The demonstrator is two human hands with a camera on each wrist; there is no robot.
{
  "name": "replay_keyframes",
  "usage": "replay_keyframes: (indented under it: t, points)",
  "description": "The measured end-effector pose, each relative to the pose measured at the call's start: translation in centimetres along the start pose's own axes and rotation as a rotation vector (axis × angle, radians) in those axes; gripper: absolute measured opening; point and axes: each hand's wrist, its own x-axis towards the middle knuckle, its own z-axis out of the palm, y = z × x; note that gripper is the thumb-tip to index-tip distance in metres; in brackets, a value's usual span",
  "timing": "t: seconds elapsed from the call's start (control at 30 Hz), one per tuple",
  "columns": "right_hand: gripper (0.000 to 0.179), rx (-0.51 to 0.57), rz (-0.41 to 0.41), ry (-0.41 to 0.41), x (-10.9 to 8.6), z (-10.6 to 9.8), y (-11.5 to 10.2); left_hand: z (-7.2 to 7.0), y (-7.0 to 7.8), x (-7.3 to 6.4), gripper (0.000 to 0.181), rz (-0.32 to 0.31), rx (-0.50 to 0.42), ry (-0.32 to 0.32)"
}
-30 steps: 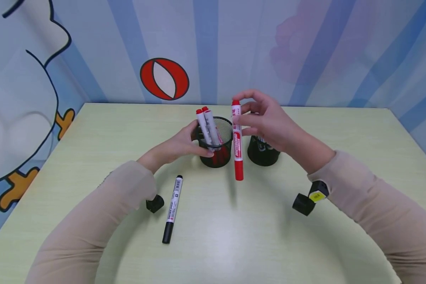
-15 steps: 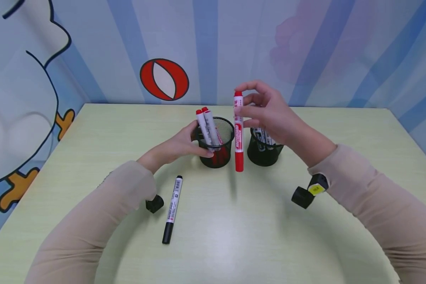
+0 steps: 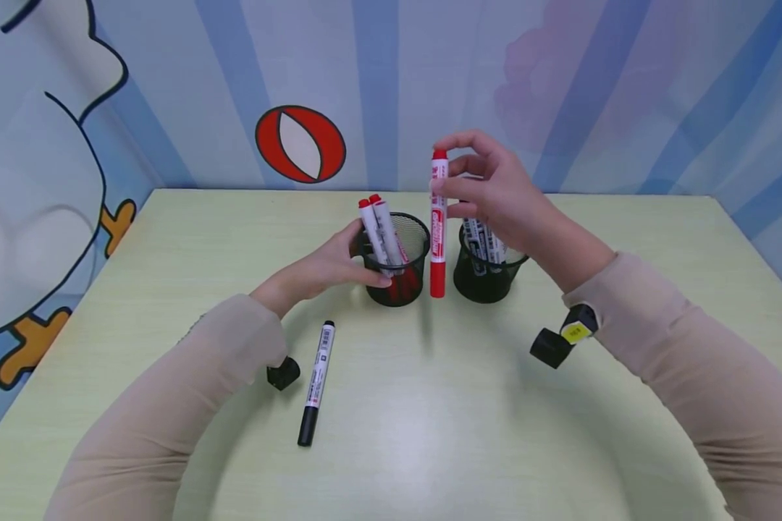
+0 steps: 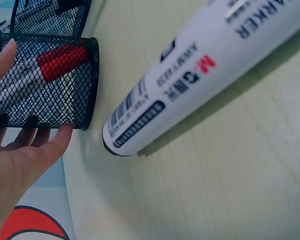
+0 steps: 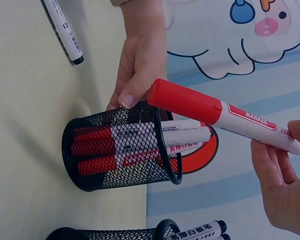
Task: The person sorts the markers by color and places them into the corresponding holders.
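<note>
My left hand (image 3: 316, 275) grips the side of a black mesh pen cup (image 3: 415, 278) standing on the table. Several red-capped whiteboard markers (image 3: 381, 231) lean inside it, red caps down, as the right wrist view (image 5: 95, 150) confirms through the mesh. Upright between this cup and a second one, a red marker (image 3: 438, 230) hangs above the table, its red cap at the bottom. My right hand (image 3: 498, 192) pinches it near the upper end. In the right wrist view its cap (image 5: 185, 102) overlaps the space just above the left cup's rim.
The second mesh cup (image 3: 482, 286) stands close on the right, holding several black-ended markers (image 3: 485, 242). A black-capped marker (image 3: 317, 383) lies on the table (image 3: 469, 434) nearer me. Behind the table rises a patterned wall (image 3: 423, 87). Small black wrist cameras (image 3: 552, 347) hang by both sleeves.
My right hand has lifted the red marker higher, a little to the right, uncovering more of the second cup. My left hand stays on its cup.
</note>
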Motion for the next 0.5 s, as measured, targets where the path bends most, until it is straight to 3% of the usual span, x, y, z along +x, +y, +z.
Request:
replay_keyframes:
  t: [0.5]
  points:
    - [0.036, 0.045, -0.031, 0.03, 1.03, -0.69, 0.07, -0.08, -0.03, 0.0, 0.089, 0.02, -0.022, -0.026]
